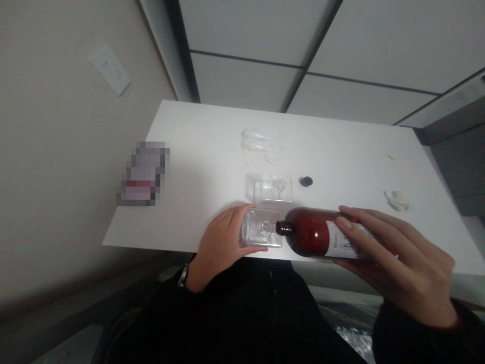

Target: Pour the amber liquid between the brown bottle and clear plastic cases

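My left hand [223, 235] is closed around the sides of a clear square glass bottle [252, 237] at the table's front edge. In my right hand [401, 258] lies a large red-brown bottle [310, 230] with a white label, tipped on its side. Its dark, uncapped neck points left and sits right at the mouth of the glass bottle; whether the two touch, I cannot tell. Just behind stands a second clear square glass bottle [265, 191], close to the first. A small black cap [305, 181] rests to the right of it.
Clear plastic wrapping [263, 141] lies toward the back of the white table [197, 151]. A crumpled whitish piece [397, 200] is at the right. A blurred-out object [142, 174] lies at the left edge beside the wall, which has a power socket [109, 69].
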### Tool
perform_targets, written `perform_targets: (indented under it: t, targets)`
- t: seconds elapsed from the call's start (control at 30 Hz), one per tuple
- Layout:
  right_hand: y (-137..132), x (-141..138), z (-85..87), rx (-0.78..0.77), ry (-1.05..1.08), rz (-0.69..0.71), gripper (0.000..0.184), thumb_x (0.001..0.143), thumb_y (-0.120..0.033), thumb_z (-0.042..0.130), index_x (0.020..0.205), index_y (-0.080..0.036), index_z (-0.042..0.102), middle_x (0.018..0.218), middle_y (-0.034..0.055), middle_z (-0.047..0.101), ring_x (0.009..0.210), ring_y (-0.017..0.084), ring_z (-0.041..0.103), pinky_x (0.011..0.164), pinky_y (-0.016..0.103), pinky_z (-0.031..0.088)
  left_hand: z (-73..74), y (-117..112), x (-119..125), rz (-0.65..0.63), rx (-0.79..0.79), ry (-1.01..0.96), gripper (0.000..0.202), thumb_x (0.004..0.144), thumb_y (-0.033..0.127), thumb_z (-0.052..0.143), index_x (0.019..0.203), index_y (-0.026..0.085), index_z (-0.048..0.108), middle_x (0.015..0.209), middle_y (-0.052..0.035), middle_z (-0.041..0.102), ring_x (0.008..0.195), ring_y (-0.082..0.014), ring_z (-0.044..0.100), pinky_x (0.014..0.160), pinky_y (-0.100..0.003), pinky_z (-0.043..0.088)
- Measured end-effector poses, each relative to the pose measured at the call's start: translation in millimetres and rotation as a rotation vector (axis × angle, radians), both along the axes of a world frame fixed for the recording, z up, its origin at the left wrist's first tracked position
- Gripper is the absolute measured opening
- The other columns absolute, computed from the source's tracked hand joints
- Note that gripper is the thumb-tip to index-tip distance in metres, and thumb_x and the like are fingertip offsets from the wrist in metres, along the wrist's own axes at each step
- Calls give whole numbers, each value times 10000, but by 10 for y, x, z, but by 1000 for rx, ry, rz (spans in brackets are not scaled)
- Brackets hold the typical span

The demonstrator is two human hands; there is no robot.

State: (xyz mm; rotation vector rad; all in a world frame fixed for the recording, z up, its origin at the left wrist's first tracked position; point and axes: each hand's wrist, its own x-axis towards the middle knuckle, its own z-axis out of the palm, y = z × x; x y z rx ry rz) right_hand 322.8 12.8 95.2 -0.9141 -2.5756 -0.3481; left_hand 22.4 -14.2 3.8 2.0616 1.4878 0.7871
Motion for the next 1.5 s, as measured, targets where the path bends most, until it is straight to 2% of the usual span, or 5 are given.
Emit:
perform_targets:
  t: [0.87, 1.13, 1.27, 1.37, 1.5]
  targets:
    - [-2, 4, 12, 6, -3, -27, 840, 922, -207, 797, 1658, -278, 397, 1284, 173, 760, 1073, 345, 767, 892, 465, 645, -3, -1, -2, -3, -11, -6, 876, 733, 581, 922, 1405, 216, 495, 1353, -139, 705, 1252, -352, 694, 1076, -530, 575]
    - [7, 25, -1, 12, -3, -6, 840, 935, -230, 788, 1666, -270, 376, 1280, 182, 763, 1053, 348, 778, 859, 471, 661, -2, 1, -1, 0, -50, -24, 863, 750, 579, 915, 1423, 231, 502, 1373, -130, 698, 1271, -351, 684, 1093, -537, 561]
    - [8, 92, -7, -11, -17, -14, 765, 975, -197, 731, 1657, -294, 398, 1339, 141, 752, 1085, 335, 778, 875, 449, 661, 36, -1, -3, 6, -82, -37, 887, 721, 584, 933, 1417, 235, 508, 1382, -131, 694, 1285, -354, 676, 1112, -536, 549]
    - [-21, 157, -66, -101, -42, 18, 687, 1039, -230, 606, 1674, -316, 360, 1431, 142, 700, 1140, 379, 758, 874, 506, 650, 73, -6, -5, -1, -103, -45, 908, 708, 616, 926, 1421, 240, 508, 1379, -126, 697, 1282, -354, 678, 1111, -534, 550]
    - [-100, 219, -192, -169, 53, -79, 741, 1018, -153, 587, 1668, -408, 340, 1497, 94, 660, 1225, 423, 712, 976, 616, 603, 113, -13, -3, 15, -131, -40, 908, 709, 607, 929, 1423, 233, 512, 1376, -123, 698, 1285, -347, 673, 1125, -535, 539]
